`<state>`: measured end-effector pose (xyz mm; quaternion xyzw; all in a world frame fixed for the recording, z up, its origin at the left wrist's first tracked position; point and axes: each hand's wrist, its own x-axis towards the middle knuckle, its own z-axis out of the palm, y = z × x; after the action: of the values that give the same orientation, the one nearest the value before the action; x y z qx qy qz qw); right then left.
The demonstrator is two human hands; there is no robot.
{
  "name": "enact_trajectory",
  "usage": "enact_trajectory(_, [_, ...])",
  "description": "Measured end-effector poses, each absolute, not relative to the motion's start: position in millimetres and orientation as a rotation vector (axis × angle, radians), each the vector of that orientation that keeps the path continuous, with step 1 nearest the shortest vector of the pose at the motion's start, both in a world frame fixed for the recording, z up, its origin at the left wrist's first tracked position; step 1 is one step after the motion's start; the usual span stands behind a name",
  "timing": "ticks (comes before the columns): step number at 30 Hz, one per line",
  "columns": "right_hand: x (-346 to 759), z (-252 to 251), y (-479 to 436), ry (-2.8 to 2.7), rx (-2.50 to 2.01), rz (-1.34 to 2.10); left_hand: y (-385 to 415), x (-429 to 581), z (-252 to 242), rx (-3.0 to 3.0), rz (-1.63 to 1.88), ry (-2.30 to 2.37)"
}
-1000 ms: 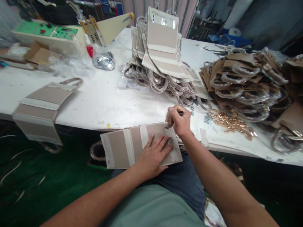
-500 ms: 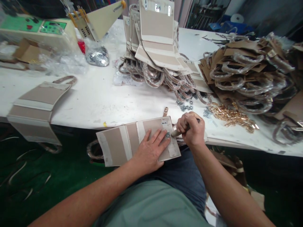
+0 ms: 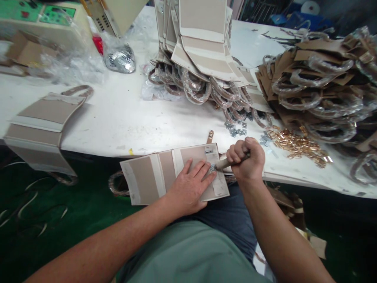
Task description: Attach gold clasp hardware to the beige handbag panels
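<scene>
My left hand [image 3: 191, 185] lies flat, fingers stretched, on a beige bag panel [image 3: 143, 181] that rests across my lap and the table edge. My right hand [image 3: 249, 159] is wrapped round a grey-brown stick-like hand tool [image 3: 224, 163]; its exact kind is not clear. The tool's tip meets the panel at a small square metal plate [image 3: 212, 168], beside my left fingertips. Near the panel's upper corner sits a small metal fitting [image 3: 209, 150]. A short tab with gold hardware [image 3: 210, 136] sticks out past the upper edge. A plastic-wrapped handle [image 3: 113, 184] shows at the panel's left end.
Beige panels with wrapped handles [image 3: 203, 27] are stacked at the back. Brown panels [image 3: 318, 78] are heaped right, behind gold metal pieces [image 3: 300, 145]. Small metal plates [image 3: 235, 129] lie nearby. Another bag panel [image 3: 44, 122] hangs over the table edge [image 3: 97, 151] at left.
The tool's tip has shifted from the panel just right of the metal plate onto the plate. My right hand has moved slightly right and tilted the tool flatter. The whole view has shifted slightly.
</scene>
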<state>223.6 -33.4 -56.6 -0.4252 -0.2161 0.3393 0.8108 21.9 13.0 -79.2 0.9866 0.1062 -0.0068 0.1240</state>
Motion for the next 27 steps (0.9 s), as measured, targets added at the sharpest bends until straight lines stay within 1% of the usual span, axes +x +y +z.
enact_trajectory(5, [235,-67,-27,-0.326,-0.873,0.763,15,21,-84,2.861,0.005,0.291])
enact_trajectory(9, [224,-62,-24,-0.339,-0.906,0.758,16,21,-85,2.844,0.018,0.288])
enact_trajectory(11, [210,-57,-24,-0.464,-0.977,0.724,17,21,-83,2.833,0.026,0.291])
enact_trajectory(15, [188,-48,-27,-0.964,-1.305,0.593,16,20,-81,2.802,0.064,0.304])
enact_trajectory(17, [185,-46,-27,-1.117,-1.415,0.571,14,19,-81,2.787,0.099,0.333])
enact_trajectory(20, [189,-45,-25,-1.034,-1.384,0.640,12,17,-84,2.771,0.146,0.356])
enact_trajectory(23, [189,-41,-26,-1.006,-1.335,0.619,11,15,-89,2.753,0.177,0.343])
enact_trajectory(27, [174,-34,-28,-1.309,-1.342,0.562,13,15,-97,2.694,0.218,0.317])
